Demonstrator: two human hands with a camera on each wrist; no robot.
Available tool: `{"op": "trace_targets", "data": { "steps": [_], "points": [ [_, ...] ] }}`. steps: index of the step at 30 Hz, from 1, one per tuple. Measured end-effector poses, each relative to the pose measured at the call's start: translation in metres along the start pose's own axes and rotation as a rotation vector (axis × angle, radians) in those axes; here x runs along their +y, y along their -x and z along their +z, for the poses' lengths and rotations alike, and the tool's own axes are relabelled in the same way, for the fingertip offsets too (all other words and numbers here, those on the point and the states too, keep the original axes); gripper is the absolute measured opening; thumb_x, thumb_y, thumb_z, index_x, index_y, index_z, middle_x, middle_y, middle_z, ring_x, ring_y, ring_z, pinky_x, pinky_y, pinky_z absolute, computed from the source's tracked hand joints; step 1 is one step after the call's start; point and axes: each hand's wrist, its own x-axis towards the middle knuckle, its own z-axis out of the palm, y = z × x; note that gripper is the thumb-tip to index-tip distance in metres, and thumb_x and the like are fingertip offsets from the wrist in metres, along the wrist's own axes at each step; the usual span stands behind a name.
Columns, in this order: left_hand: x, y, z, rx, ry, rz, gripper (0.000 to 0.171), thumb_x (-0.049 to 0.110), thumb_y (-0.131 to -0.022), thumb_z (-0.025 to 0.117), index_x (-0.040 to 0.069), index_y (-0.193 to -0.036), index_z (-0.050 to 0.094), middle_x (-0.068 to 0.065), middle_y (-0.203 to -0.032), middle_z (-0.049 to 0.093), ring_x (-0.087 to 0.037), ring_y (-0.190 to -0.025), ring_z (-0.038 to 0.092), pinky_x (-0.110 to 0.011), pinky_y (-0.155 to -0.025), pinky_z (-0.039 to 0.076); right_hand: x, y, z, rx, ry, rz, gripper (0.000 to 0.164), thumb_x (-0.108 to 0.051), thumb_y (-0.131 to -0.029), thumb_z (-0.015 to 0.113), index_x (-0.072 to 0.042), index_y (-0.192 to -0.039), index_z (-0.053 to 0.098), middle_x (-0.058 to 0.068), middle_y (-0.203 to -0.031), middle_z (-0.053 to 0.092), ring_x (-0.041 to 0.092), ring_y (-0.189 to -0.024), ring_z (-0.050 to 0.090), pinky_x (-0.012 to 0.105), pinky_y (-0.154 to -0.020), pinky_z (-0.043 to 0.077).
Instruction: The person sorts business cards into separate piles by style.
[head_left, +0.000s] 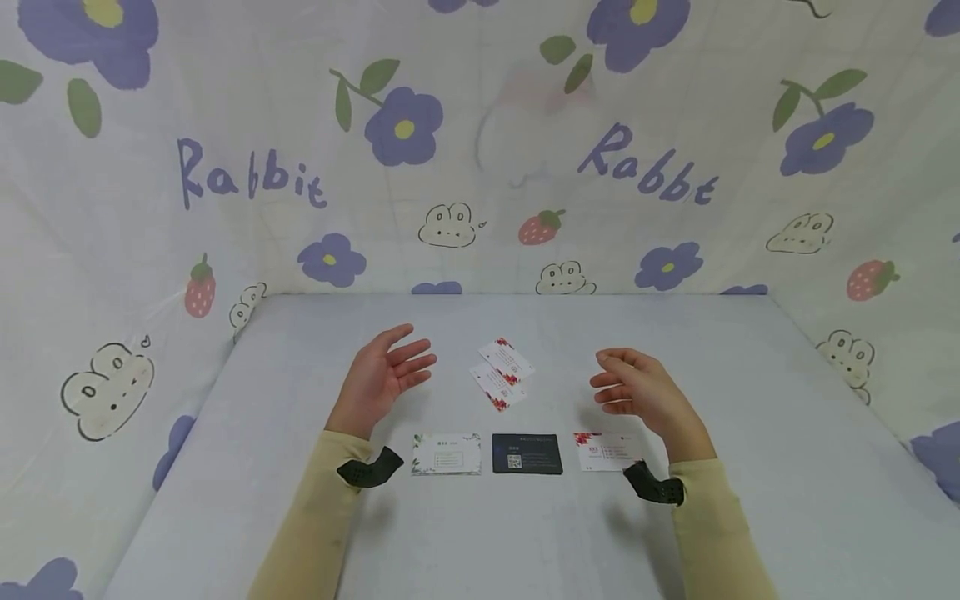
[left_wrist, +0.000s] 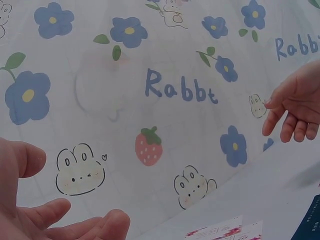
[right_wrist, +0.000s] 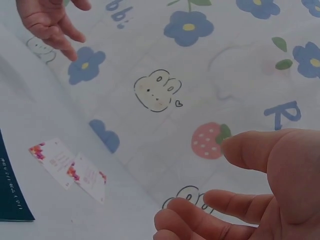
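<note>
My left hand (head_left: 378, 375) hovers above the table with its fingers spread and relaxed, holding nothing. Across from it, my right hand (head_left: 637, 387) is also raised, its fingers loosely bent around empty air. Between them lie two white cards with red floral corners, the upper card (head_left: 510, 357) overlapping the lower card (head_left: 495, 388). Nearer me is a row: a stack of white cards with green leaves (head_left: 446, 455), a stack of black cards with a QR code (head_left: 527, 455), and a white card with red flowers (head_left: 600, 452), partly covered by the right wrist's black strap.
A pale cloth covers the table (head_left: 480, 533). Behind and at both sides hangs a white curtain (head_left: 480, 167) printed with purple flowers, rabbits and strawberries. Each wrist carries a black strap (head_left: 371, 468) over a beige sleeve (head_left: 311, 525).
</note>
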Motion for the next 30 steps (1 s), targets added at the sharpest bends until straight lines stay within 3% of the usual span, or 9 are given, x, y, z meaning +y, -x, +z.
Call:
{"op": "trace_targets", "data": {
  "steps": [6, 16, 23, 27, 30],
  "points": [
    [0.0, 0.0, 0.001, 0.006, 0.007, -0.001, 0.054, 0.035, -0.108, 0.046, 0.012, -0.157, 0.035, -0.02, -0.154, 0.05, -0.02, -0.105, 0.072, -0.027, -0.085, 0.061, 0.002, -0.001, 0.0, 0.0, 0.015, -0.005, 0.063, -0.043, -0.106, 0.051, 0.001, -0.149, 0.038, 0.021, -0.119, 0.067, 0.021, -0.088, 0.069, 0.027, -0.079, 0.059],
    [-0.003, -0.002, 0.002, 0.005, -0.01, -0.005, 0.056, 0.035, -0.108, 0.048, 0.012, -0.157, 0.035, -0.02, -0.153, 0.051, -0.024, -0.111, 0.07, -0.026, -0.082, 0.062, 0.004, -0.003, 0.003, -0.018, -0.004, 0.004, 0.062, -0.04, -0.106, 0.051, 0.002, -0.15, 0.037, 0.019, -0.115, 0.068, 0.017, -0.084, 0.069, 0.026, -0.077, 0.059],
    [-0.016, -0.022, 0.009, 0.001, -0.089, -0.013, 0.057, 0.034, -0.107, 0.049, 0.012, -0.157, 0.034, -0.021, -0.155, 0.048, -0.036, -0.129, 0.061, -0.028, -0.086, 0.061, 0.005, -0.004, 0.008, -0.03, -0.066, -0.011, 0.061, -0.038, -0.106, 0.053, 0.003, -0.149, 0.037, 0.012, -0.112, 0.069, 0.019, -0.093, 0.072, 0.026, -0.081, 0.061],
    [-0.026, -0.038, 0.014, -0.007, -0.154, -0.012, 0.058, 0.034, -0.106, 0.05, 0.011, -0.157, 0.034, -0.021, -0.156, 0.047, -0.041, -0.137, 0.053, -0.03, -0.089, 0.059, 0.007, -0.008, 0.015, -0.018, -0.128, -0.01, 0.06, -0.039, -0.106, 0.053, 0.001, -0.149, 0.037, 0.024, -0.128, 0.064, 0.019, -0.099, 0.073, 0.027, -0.085, 0.061],
    [-0.032, -0.051, 0.02, 0.0, -0.199, -0.025, 0.058, 0.034, -0.106, 0.051, 0.01, -0.156, 0.035, -0.021, -0.155, 0.047, -0.041, -0.138, 0.052, -0.038, -0.099, 0.056, 0.01, -0.014, 0.023, -0.004, -0.203, -0.001, 0.059, -0.036, -0.107, 0.052, 0.001, -0.15, 0.036, 0.031, -0.141, 0.054, 0.017, -0.1, 0.074, 0.028, -0.087, 0.061]
  ]
}}
